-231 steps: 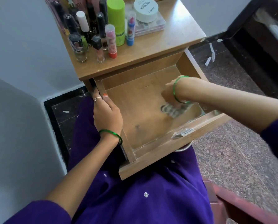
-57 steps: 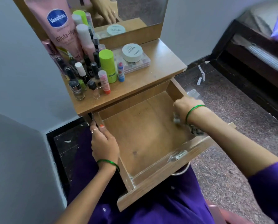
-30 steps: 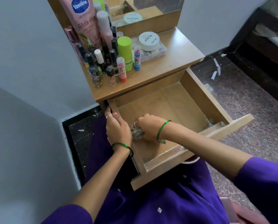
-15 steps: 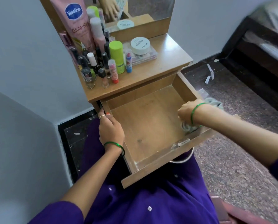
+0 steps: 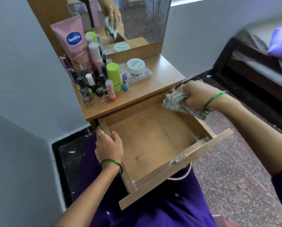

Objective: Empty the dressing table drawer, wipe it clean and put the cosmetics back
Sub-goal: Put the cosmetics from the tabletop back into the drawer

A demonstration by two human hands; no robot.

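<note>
The wooden drawer [image 5: 207,154] stands pulled out over my lap, with nothing inside it. My left hand [image 5: 108,145] grips its left wall near the back. My right hand [image 5: 196,95] holds a crumpled striped cloth [image 5: 175,99] raised above the drawer's right back corner, beside the tabletop's edge. The cosmetics stand on the dressing table top [image 5: 161,84]: a pink Vaseline tube [image 5: 73,45], a lime green bottle [image 5: 113,76], several small nail polish bottles [image 5: 88,89], lip balm sticks [image 5: 110,90], and a white round jar [image 5: 136,66] on a clear palette case.
A mirror [image 5: 137,18] rises behind the cosmetics and reflects my hand with the cloth. Grey walls close in on the left. A dark bed frame [image 5: 251,74] with a purple pillow [image 5: 281,41] is at the right, across speckled floor.
My right hand lifted the cloth out of the drawer's front right part up to its back right corner. My left hand kept its hold on the left wall.
</note>
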